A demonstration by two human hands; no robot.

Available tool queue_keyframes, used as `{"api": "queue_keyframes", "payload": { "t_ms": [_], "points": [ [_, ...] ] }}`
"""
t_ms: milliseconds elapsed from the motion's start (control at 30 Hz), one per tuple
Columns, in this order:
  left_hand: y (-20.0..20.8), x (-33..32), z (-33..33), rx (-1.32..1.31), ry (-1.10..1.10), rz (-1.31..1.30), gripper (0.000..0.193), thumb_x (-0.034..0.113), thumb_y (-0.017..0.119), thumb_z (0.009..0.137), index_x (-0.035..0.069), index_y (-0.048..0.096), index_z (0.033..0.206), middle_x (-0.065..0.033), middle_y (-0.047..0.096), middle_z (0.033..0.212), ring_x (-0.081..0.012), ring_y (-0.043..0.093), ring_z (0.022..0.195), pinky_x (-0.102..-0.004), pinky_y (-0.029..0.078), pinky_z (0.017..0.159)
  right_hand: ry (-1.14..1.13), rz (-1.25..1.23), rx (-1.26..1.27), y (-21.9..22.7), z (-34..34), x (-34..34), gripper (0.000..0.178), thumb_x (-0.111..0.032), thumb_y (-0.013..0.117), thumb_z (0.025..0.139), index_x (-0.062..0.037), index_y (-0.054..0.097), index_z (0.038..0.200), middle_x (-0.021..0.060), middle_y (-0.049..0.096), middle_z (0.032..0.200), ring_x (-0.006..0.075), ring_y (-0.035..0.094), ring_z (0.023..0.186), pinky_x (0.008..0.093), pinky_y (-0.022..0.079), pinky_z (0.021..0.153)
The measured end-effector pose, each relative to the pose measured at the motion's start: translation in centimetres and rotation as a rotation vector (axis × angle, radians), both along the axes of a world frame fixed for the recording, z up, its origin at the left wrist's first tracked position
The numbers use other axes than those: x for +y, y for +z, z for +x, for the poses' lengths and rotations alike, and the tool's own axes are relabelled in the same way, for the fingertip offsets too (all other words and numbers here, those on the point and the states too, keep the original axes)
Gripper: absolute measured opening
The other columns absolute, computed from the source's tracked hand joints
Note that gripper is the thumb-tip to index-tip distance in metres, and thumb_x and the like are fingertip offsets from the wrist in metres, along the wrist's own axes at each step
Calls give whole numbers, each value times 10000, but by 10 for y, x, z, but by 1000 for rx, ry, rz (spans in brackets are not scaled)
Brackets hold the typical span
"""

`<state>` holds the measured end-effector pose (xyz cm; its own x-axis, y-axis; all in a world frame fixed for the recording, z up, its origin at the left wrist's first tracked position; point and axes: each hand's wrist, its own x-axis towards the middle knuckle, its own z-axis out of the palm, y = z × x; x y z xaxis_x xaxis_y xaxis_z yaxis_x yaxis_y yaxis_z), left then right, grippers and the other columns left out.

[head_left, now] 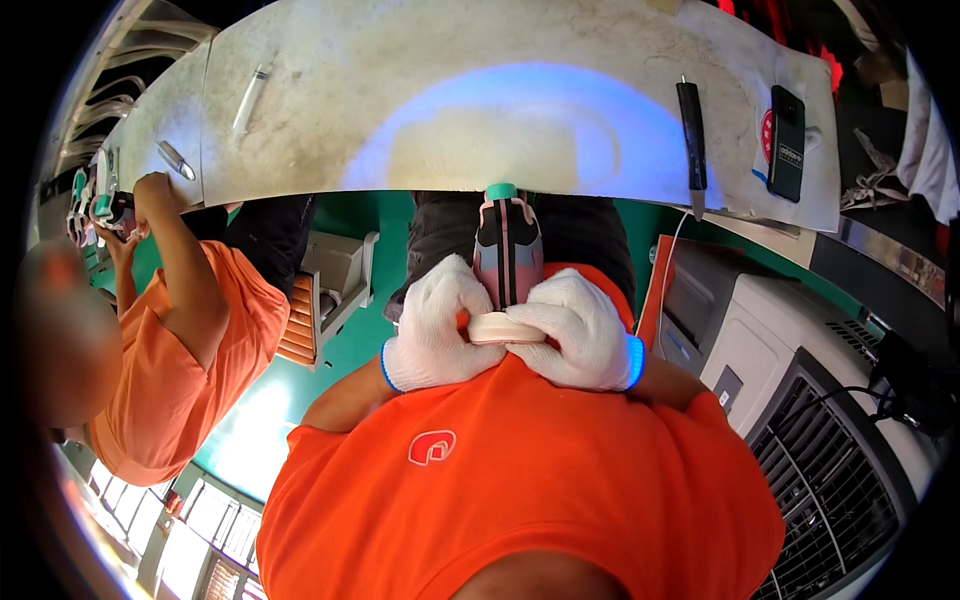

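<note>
In front of my body, between my knees and chest, is a pink and grey shoe (506, 255) with black stripes down its middle and a green part at its far end. Its thick, pale sole edge (503, 328) faces me. My left hand (437, 325), in a white knit glove with a blue cuff, is closed on the left side of that edge. On the other side my right hand (573, 328), gloved the same way, grips it with thumb and fingers. The fingers partly cover the sole.
A worn pale worktable (310, 120) stretches ahead, lit by bluish light. On it lie a black-handled knife (691, 140), a phone (786, 145), a white tube (250, 100) and a small metal blade (176, 160). A co-worker (190, 350) sits at left; a grey machine (800, 350) stands at right.
</note>
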<state>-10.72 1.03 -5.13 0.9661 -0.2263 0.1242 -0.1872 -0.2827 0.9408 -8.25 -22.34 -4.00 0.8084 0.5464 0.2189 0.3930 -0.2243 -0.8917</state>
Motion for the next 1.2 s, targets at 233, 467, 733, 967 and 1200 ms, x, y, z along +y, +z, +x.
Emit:
{"api": "queue_keyframes", "payload": {
  "t_ms": [233,467,733,967,1200],
  "points": [
    [9,9,15,273,-12,-7,503,80,1012,659,112,554,864,-69,561,823,-245,582,674,-355,452,597,11,-80,209,9,13,9,413,-107,890,799,-240,867,1189,42,660,964,285,658,922,417,555,811],
    [-7,17,20,261,-64,-80,518,102,1029,652,120,553,856,-67,551,805,-239,588,676,-356,448,593,-12,-149,331,21,18,11,363,-223,962,773,-207,849,1117,65,662,920,292,676,905,423,562,793],
    [-18,31,22,259,-76,-127,570,156,1060,638,105,590,957,-85,613,893,-262,645,755,-362,503,660,-209,-349,66,24,-4,15,515,-423,1066,661,-139,672,832,63,637,885,286,666,766,430,533,684],
    [-4,40,34,197,-86,32,1029,343,1071,626,51,594,1489,-221,631,1426,-393,697,1280,-466,600,1040,-235,-742,216,54,-6,24,723,-477,1070,652,-37,768,1139,125,715,1072,327,735,982,431,593,843],
    [-30,29,21,106,-101,-30,1186,312,1042,639,2,451,1619,-244,538,1570,-447,637,1392,-510,538,1177,-160,-261,358,25,19,27,1163,-292,1057,694,5,480,1659,217,563,1631,361,586,1497,457,457,1280]
  ]
}}
